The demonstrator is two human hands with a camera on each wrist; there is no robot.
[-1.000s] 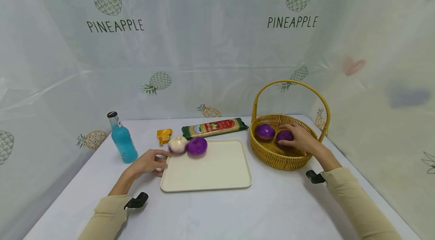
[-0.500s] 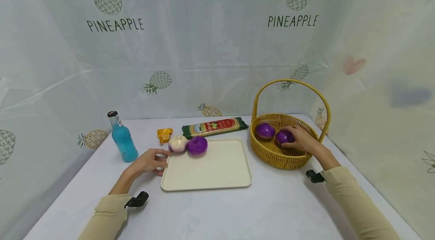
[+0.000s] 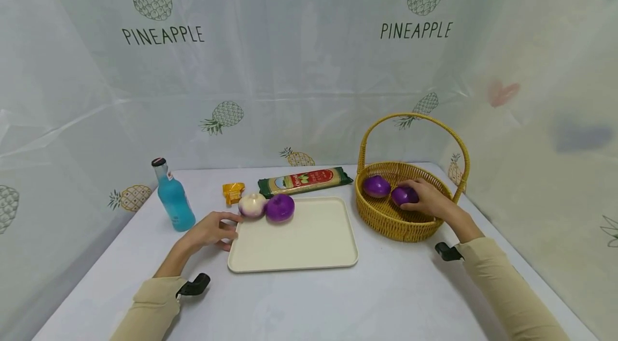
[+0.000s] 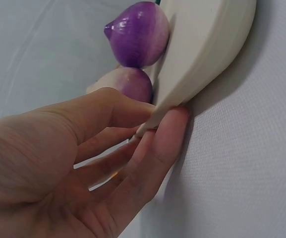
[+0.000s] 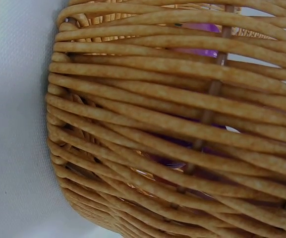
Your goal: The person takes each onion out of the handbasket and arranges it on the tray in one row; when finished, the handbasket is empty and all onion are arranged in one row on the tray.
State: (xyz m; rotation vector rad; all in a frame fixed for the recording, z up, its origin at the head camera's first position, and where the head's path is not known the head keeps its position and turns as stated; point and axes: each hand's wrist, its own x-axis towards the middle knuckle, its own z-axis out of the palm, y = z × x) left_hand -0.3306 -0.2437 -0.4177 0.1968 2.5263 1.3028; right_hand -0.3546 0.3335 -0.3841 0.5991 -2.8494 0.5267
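Observation:
My left hand (image 3: 212,231) pinches the left edge of a cream rectangular tray (image 3: 309,242). In the left wrist view its thumb lies on the rim and a fingertip sits underneath. A white-and-purple onion (image 3: 252,206) and a purple onion (image 3: 280,208) rest side by side at the tray's back left corner. On the right, my right hand (image 3: 427,200) reaches into a wicker basket (image 3: 396,229) and grips a purple onion (image 3: 403,197). Another purple onion (image 3: 376,186) lies to its left in the basket. Woven strands mostly hide the onions in the right wrist view.
A blue bottle (image 3: 176,202) stands at the left. Behind the tray lie a small orange packet (image 3: 234,193) and a long green-and-gold package (image 3: 305,181). The basket's tall handle (image 3: 414,116) arches above its bowl. A printed curtain backs the white table (image 3: 309,306).
Over the last second my right hand has shifted slightly on the onion in the basket, and more of that onion shows now. My left hand and the tray stay in place.

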